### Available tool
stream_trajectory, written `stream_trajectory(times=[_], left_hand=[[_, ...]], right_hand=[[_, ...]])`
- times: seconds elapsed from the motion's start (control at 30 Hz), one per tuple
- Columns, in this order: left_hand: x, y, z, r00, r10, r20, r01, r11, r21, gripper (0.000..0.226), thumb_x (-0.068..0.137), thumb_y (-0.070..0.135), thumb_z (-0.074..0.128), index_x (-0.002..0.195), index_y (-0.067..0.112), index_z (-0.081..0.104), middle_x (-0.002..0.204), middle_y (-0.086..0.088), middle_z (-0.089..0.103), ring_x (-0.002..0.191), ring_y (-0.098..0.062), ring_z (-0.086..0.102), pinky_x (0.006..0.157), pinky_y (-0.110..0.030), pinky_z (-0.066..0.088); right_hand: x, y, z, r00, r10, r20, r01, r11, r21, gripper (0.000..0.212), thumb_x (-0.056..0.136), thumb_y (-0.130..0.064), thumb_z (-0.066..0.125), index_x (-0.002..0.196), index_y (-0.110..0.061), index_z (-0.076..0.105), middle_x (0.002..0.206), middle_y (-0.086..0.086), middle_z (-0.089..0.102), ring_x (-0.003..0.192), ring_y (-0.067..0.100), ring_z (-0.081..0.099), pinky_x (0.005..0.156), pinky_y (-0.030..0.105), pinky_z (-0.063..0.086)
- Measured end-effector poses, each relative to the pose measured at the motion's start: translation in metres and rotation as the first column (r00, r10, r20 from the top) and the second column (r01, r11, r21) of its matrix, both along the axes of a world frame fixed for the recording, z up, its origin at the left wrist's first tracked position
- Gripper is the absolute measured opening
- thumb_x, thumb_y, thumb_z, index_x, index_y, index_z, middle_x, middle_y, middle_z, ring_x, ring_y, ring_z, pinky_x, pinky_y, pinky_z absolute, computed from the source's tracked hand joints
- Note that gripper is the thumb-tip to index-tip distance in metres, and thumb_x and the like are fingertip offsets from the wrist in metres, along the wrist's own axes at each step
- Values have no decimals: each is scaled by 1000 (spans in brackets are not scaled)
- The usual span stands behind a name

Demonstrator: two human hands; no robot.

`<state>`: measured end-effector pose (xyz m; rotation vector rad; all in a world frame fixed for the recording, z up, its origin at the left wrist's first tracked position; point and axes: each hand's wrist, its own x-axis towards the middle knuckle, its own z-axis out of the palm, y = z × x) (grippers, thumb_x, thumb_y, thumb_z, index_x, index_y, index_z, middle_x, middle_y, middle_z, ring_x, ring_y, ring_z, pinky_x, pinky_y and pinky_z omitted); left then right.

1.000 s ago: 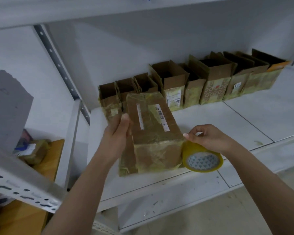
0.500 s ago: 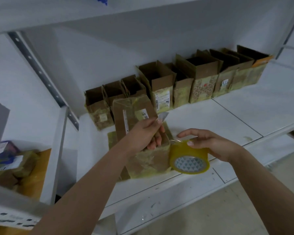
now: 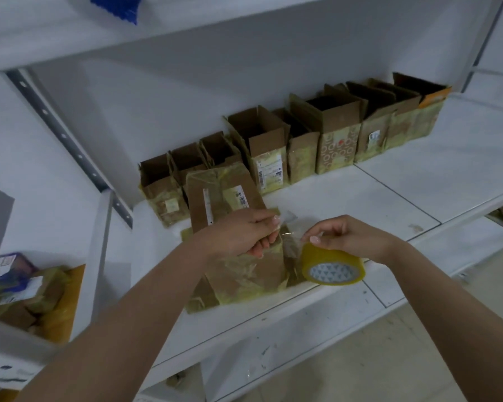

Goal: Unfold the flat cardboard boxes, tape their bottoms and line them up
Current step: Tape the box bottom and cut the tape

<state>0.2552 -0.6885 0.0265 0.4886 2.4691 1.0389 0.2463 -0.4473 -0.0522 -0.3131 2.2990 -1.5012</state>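
Now the left hand is pinching, seemingly, the tape's free end over the box, the right hand gripping the tape roll beside it, ready for sealing.

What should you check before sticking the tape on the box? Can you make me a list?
1. Tape end pulled free: ok, the left hand pinches the clear tape strip.
2. Tape roll held: ok, in the right hand.
3. Box being taped is steady: ok, it rests on the white shelf.
4. Bottom flaps closed flat: cannot tell, the hands hide them.
5. Strip free of twists: cannot tell, it is too clear to see.
6. Room in the row of open boxes: ok, bare shelf beside it.
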Motion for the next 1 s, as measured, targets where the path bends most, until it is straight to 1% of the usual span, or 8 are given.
stream_trajectory(times=[0.1, 0.23, 0.4, 0.53, 0.63, 0.73, 0.87, 1.0], left_hand=[[1, 13, 14, 993, -116, 33, 120, 978, -171, 38, 105, 32, 36, 73, 16, 49, 69, 3, 51, 57, -7, 54, 62, -21, 48], [-2, 39, 26, 980, -187, 60, 193, 851, -489, 38, 106, 34, 29, 77, 19, 47, 73, 0, 54, 61, -12, 59, 58, -25, 47], [-7, 69, 27, 978, -192, 79, 188, 658, -729, 38, 108, 19, 26, 141, 17, 43, 88, -1, 48, 71, -22, 65, 47, -26, 48], [-13, 85, 21, 974, -217, 68, 183, 566, -804, 41, 106, 18, 30, 145, 16, 41, 123, -13, 55, 52, -15, 57, 38, -23, 43], [-13, 95, 14, 959, -283, 14, 148, 460, -875, 45, 100, 13, 33, 142, 19, 47, 91, -2, 58, 57, -14, 54, 51, -27, 38], [-15, 88, 15, 958, -287, 28, 185, 539, -822, 42, 102, 15, 30, 140, 23, 48, 82, 0, 51, 62, -18, 64, 58, -32, 47], [-20, 52, 20, 988, -41, 147, 95, 919, -383, 39, 106, 36, 31, 82, 14, 52, 65, -2, 55, 56, -17, 64, 59, -27, 43], [-22, 35, 11, 997, 31, 67, -11, 960, -279, 40, 106, 36, 29, 81, 11, 49, 59, 0, 58, 51, -13, 63, 55, -24, 43]], right_hand=[[3, 5, 7, 997, -53, -49, 54, 998, 29, 13, 92, -27, 66, 91, -30, 78, 88, -4, 76, 85, 15, 72, 73, 22, 56], [5, 3, 17, 973, -136, -189, 183, 949, 258, 12, 89, -38, 68, 92, -35, 79, 90, -15, 74, 91, 10, 67, 87, 34, 53], [16, -2, 35, 932, -125, -339, 287, 826, 484, 15, 91, -42, 61, 96, -44, 75, 99, -18, 70, 97, 13, 62, 81, 31, 49], [22, -5, 40, 923, -96, -372, 299, 788, 538, 19, 92, -41, 57, 102, -45, 74, 105, -18, 70, 100, 14, 63, 79, 28, 48], [24, -6, 39, 927, -140, -347, 311, 806, 503, 17, 91, -41, 59, 99, -45, 75, 103, -19, 70, 99, 14, 63, 82, 31, 51], [22, 3, 33, 937, -257, -238, 333, 866, 373, 12, 88, -40, 65, 88, -43, 77, 92, -21, 70, 96, 11, 63, 85, 34, 52], [20, 6, 18, 949, -310, -57, 315, 929, 194, 7, 83, -33, 74, 81, -31, 81, 78, -13, 72, 93, 14, 66, 91, 39, 54], [16, -9, -4, 933, -322, 160, 313, 946, 82, 11, 83, -18, 71, 78, -13, 80, 81, 12, 76, 74, 24, 70, 65, 32, 59]])
